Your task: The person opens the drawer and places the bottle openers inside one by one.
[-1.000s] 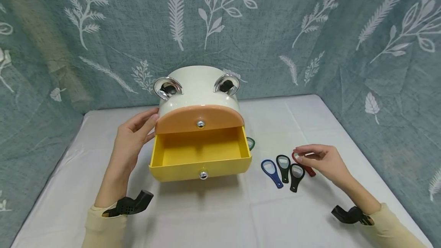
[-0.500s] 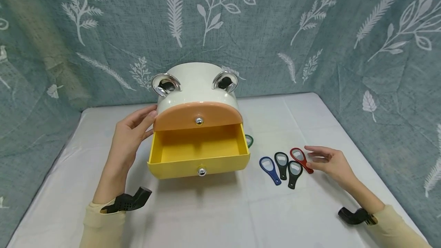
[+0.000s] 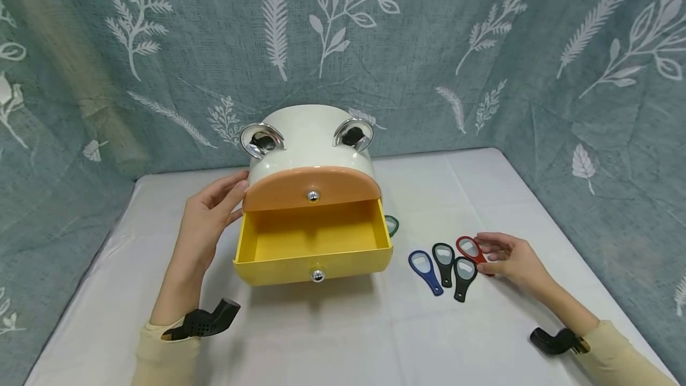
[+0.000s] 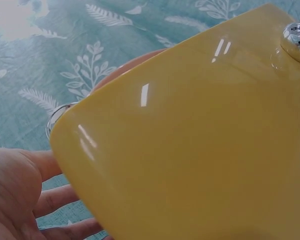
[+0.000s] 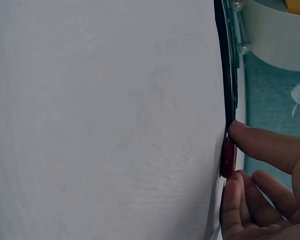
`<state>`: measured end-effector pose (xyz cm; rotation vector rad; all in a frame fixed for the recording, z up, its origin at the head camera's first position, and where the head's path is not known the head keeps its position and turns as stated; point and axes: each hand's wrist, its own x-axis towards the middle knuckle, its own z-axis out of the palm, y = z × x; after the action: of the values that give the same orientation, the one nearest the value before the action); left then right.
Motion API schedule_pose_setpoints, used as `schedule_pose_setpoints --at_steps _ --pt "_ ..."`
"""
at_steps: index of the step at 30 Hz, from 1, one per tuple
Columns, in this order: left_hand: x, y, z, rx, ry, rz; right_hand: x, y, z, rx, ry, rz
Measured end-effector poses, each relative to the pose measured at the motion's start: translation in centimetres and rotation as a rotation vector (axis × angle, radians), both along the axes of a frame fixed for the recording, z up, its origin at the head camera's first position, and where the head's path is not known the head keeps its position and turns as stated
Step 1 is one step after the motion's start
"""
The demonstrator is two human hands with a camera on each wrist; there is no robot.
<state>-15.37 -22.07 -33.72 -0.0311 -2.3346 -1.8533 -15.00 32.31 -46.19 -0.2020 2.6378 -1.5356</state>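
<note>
Nearest you are your cream sleeves (image 3: 621,355) and the black cameras (image 3: 557,341) strapped on both wrists, above a table (image 3: 343,338) spread with white cloth. Slightly farther, to the right of the cabinet, a black paddle-shaped opener with a metal insert (image 3: 462,288) lies handle toward you, with a matching blue plastic opener (image 3: 432,283) to its left and a second black opener (image 3: 446,276) between and a bit behind. Just beside these, your right hand (image 3: 511,262) pinches the handle of a red paddle-shaped opener with a metal insert (image 3: 470,248), thumb on one edge and fingertips on the other; the red opener lies flat on the cloth, its ring pointing away from you.

Before you, the glossy yellow drawer with a round silver knob (image 3: 276,271) stands pulled out, its floor bare. Above it sits the closed orange semicircular drawer front (image 3: 284,190). Your left hand (image 3: 206,213) touches the cabinet's left side, its thumb and fingers extended and spread rather than clenched. A green-rimmed opener (image 3: 393,228) shows partly from behind the yellow drawer. Beyond rises the rounded white cabinet body with silver-rimmed eyes (image 3: 316,136), then a grey-green curtain printed with white leaves (image 3: 396,88).
</note>
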Motion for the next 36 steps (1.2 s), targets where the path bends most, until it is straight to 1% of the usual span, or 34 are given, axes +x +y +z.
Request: schedule_pose_setpoints --at_steps 6,9,11,14,19,23,29,36 --pt "0.1 -0.1 0.2 0.012 -0.01 0.005 -0.2 0.0 0.1 -0.029 -0.006 0.019" --pt "0.1 -0.1 0.2 0.013 -0.003 0.013 -0.3 0.1 0.2 -0.06 -0.012 0.026" --pt "0.1 0.0 0.1 0.012 -0.002 0.015 -0.4 0.2 0.3 -0.06 -0.006 0.024" --pt "0.1 0.1 0.0 0.007 -0.001 0.014 -0.5 0.4 0.2 -0.001 0.032 0.02" --pt "0.0 0.1 0.0 0.0 -0.005 0.012 -0.8 0.5 0.2 0.15 0.104 -0.003" --pt "0.0 0.0 0.0 0.002 -0.006 0.011 -0.9 0.4 0.5 0.206 0.13 -0.007" --pt "0.0 -0.1 0.0 -0.006 -0.001 0.014 -1.1 0.3 0.8 0.214 0.14 -0.001" --pt "0.0 0.1 -0.1 -0.013 -0.004 0.007 -0.9 0.3 0.8 0.229 0.141 0.0"
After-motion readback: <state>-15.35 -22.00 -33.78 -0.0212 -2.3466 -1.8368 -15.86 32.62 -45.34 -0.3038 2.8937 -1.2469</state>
